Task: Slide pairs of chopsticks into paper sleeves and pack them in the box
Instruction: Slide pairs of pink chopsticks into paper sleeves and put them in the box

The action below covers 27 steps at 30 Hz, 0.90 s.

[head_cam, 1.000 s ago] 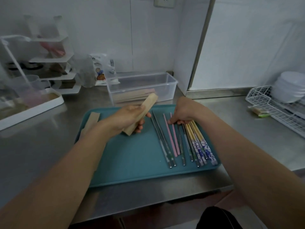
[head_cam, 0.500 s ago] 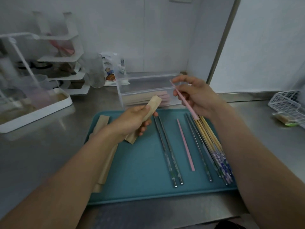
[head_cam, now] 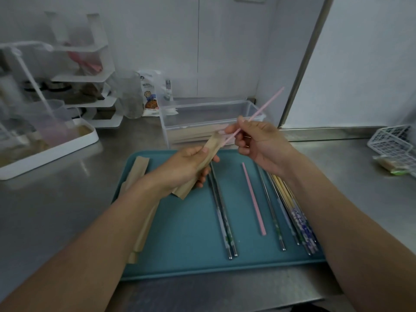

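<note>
A tray (head_cam: 180,239) lies on a counter (head_cam: 56,199), near its front edge. Behind the tray stands a box (head_cam: 209,113) with filled sleeves inside. Spare sleeves (head_cam: 140,170) lie along the tray's left edge, and chopsticks (head_cam: 290,212) lie in rows on its right half. Above the tray's back edge, the left hand (head_cam: 186,167) holds a sleeve (head_cam: 202,163). The right hand (head_cam: 258,143), just beside it, holds one chopstick (head_cam: 265,106) with its tip at the sleeve's mouth. A rack (head_cam: 74,70) stands far left, a basket (head_cam: 391,143) far right.

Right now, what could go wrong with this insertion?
The right hand pinches one pink chopstick mid-shaft, so its tip may miss the paper sleeve held by the left hand. Its mate lies on the tray; the sleeve could go in half-filled.
</note>
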Each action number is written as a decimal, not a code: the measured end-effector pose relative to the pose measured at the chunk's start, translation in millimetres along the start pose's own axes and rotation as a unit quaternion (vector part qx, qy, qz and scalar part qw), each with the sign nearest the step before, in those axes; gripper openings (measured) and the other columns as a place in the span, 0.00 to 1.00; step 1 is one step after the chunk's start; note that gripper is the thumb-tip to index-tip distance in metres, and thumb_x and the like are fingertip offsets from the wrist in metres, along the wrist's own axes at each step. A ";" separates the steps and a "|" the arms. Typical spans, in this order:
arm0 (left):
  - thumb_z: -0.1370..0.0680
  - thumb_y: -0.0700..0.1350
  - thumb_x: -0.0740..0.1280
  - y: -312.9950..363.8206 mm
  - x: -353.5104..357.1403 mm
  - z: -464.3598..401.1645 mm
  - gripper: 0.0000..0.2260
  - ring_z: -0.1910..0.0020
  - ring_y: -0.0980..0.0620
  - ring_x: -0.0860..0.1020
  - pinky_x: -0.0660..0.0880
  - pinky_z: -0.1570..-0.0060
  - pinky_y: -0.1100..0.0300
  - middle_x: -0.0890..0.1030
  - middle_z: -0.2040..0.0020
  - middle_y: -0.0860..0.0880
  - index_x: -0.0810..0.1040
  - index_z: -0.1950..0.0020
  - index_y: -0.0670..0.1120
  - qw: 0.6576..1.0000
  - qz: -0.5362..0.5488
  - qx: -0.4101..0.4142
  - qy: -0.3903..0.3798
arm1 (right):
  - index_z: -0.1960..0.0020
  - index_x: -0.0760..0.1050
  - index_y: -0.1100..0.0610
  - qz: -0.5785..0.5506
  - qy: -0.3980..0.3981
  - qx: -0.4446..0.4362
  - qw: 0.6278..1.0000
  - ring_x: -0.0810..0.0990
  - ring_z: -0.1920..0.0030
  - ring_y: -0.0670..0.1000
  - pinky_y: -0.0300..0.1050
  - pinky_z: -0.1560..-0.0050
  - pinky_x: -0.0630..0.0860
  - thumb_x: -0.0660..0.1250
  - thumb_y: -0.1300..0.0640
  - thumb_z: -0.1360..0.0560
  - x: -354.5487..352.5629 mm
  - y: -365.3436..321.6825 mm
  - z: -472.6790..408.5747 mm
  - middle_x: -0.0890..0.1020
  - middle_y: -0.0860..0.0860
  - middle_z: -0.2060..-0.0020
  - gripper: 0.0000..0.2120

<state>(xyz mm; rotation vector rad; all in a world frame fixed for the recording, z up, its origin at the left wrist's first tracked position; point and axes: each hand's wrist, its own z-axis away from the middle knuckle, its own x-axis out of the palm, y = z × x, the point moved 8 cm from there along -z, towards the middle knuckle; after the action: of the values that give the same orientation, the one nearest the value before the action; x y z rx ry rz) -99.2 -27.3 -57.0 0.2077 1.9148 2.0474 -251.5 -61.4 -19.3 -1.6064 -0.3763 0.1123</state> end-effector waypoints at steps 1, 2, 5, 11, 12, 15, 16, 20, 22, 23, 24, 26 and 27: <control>0.15 0.49 0.54 -0.6 0.0 -0.4 0.16 0.73 0.53 0.71 0.73 0.72 0.62 0.72 0.71 0.49 0.78 0.49 0.43 1.000 0.005 0.000 -0.002 | 0.52 0.81 0.65 0.009 0.004 -0.003 1.000 0.70 0.67 0.46 0.36 0.71 0.67 0.61 0.58 0.17 0.7 0.9 0.0 0.75 0.54 0.65 0.14; 0.15 0.49 0.54 -1.0 0.4 -0.8 0.16 0.73 0.53 0.72 0.74 0.72 0.61 0.72 0.71 0.49 0.78 0.49 0.43 1.000 0.008 -0.001 -0.004 | 0.52 0.80 0.66 0.015 0.010 -0.004 1.000 0.71 0.67 0.47 0.36 0.71 0.68 0.60 0.60 0.17 1.6 1.7 0.4 0.76 0.54 0.66 0.13; 0.15 0.49 0.54 -1.8 1.0 -1.5 0.16 0.74 0.54 0.73 0.75 0.72 0.61 0.72 0.71 0.49 0.78 0.50 0.44 1.000 0.014 -0.001 -0.007 | 0.52 0.79 0.66 0.020 0.045 -0.005 0.999 0.73 0.69 0.48 0.36 0.71 0.71 0.61 0.64 0.18 -0.4 2.9 0.4 0.77 0.54 0.68 0.09; 0.15 0.51 0.54 -3.0 -0.2 -2.6 0.16 0.74 0.54 0.70 0.72 0.74 0.61 0.72 0.70 0.49 0.78 0.47 0.46 1.000 -0.019 0.008 -0.015 | 0.54 0.77 0.64 -0.014 0.085 -0.012 0.996 0.75 0.69 0.49 0.38 0.70 0.72 0.62 0.65 0.19 -12.3 -3.2 1.6 0.77 0.55 0.68 0.07; 0.15 0.51 0.53 -2.6 0.0 -2.8 0.15 0.74 0.54 0.70 0.71 0.74 0.61 0.72 0.69 0.49 0.78 0.46 0.47 0.999 -0.032 0.011 -0.017 | 0.54 0.77 0.64 -0.014 0.083 -0.010 0.996 0.75 0.69 0.49 0.38 0.70 0.73 0.62 0.65 0.19 -12.6 -3.1 1.8 0.77 0.55 0.68 0.07; 0.15 0.51 0.53 -0.9 2.3 -2.4 0.15 0.74 0.54 0.68 0.69 0.75 0.62 0.71 0.68 0.48 0.77 0.42 0.46 0.998 -0.055 0.023 -0.023 | 0.53 0.77 0.64 0.000 0.072 -0.001 0.997 0.76 0.68 0.49 0.38 0.69 0.74 0.63 0.65 0.19 -10.8 -0.8 1.9 0.78 0.55 0.67 0.06; 0.15 0.51 0.53 -0.5 2.6 -2.3 0.15 0.75 0.54 0.68 0.69 0.76 0.63 0.71 0.68 0.48 0.77 0.42 0.46 0.998 -0.059 0.026 -0.023 | 0.53 0.77 0.64 0.005 0.066 0.002 0.998 0.76 0.68 0.49 0.38 0.69 0.74 0.63 0.65 0.19 -9.6 0.0 1.6 0.78 0.56 0.67 0.06; 0.15 0.51 0.53 0.4 4.3 -1.5 0.14 0.74 0.54 0.68 0.69 0.76 0.63 0.71 0.69 0.48 0.77 0.43 0.49 0.997 -0.067 0.037 -0.032 | 0.53 0.78 0.65 0.031 0.017 0.022 0.999 0.75 0.68 0.49 0.38 0.69 0.74 0.63 0.65 0.19 -2.4 4.5 1.7 0.77 0.56 0.66 0.07; 0.15 0.51 0.53 0.3 5.0 -1.1 0.15 0.74 0.54 0.69 0.69 0.76 0.63 0.72 0.68 0.48 0.77 0.42 0.48 0.996 -0.075 0.039 -0.039 | 0.52 0.78 0.65 0.056 -0.015 0.043 0.997 0.74 0.68 0.49 0.37 0.71 0.71 0.63 0.63 0.19 2.0 11.1 1.8 0.77 0.55 0.67 0.07; 0.15 0.51 0.53 0.5 5.3 -0.9 0.15 0.74 0.54 0.69 0.69 0.76 0.63 0.72 0.68 0.48 0.77 0.42 0.47 0.995 -0.081 0.039 -0.042 | 0.50 0.78 0.65 0.067 -0.026 0.055 0.996 0.72 0.69 0.48 0.37 0.72 0.69 0.64 0.63 0.19 3.0 14.7 1.9 0.76 0.54 0.68 0.06; 0.15 0.51 0.54 0.6 5.8 -0.8 0.15 0.74 0.54 0.69 0.69 0.76 0.63 0.72 0.68 0.48 0.77 0.42 0.47 0.995 -0.084 0.041 -0.045 | 0.48 0.78 0.64 0.079 -0.032 0.066 0.994 0.71 0.69 0.48 0.37 0.73 0.67 0.64 0.62 0.19 3.5 18.0 2.1 0.75 0.53 0.68 0.06; 0.16 0.51 0.54 0.3 5.7 -0.6 0.15 0.74 0.53 0.69 0.69 0.76 0.63 0.72 0.68 0.48 0.78 0.42 0.47 0.994 -0.083 0.045 -0.050 | 0.44 0.77 0.63 0.100 -0.035 0.080 0.991 0.70 0.68 0.47 0.36 0.73 0.65 0.65 0.62 0.20 4.9 21.0 3.4 0.74 0.53 0.67 0.07; 0.16 0.51 0.54 0.0 5.1 -0.6 0.15 0.74 0.53 0.69 0.69 0.76 0.62 0.72 0.69 0.48 0.78 0.42 0.47 0.994 -0.082 0.045 -0.050 | 0.42 0.76 0.63 0.097 -0.021 0.078 0.992 0.71 0.67 0.47 0.36 0.71 0.66 0.66 0.62 0.20 4.3 19.9 3.3 0.75 0.53 0.65 0.08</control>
<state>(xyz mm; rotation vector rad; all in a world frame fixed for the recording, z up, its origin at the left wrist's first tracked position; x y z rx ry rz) -104.1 -26.1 -57.6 0.1648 1.8984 1.8139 -245.0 -57.5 -38.4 -1.4839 -0.2359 0.3178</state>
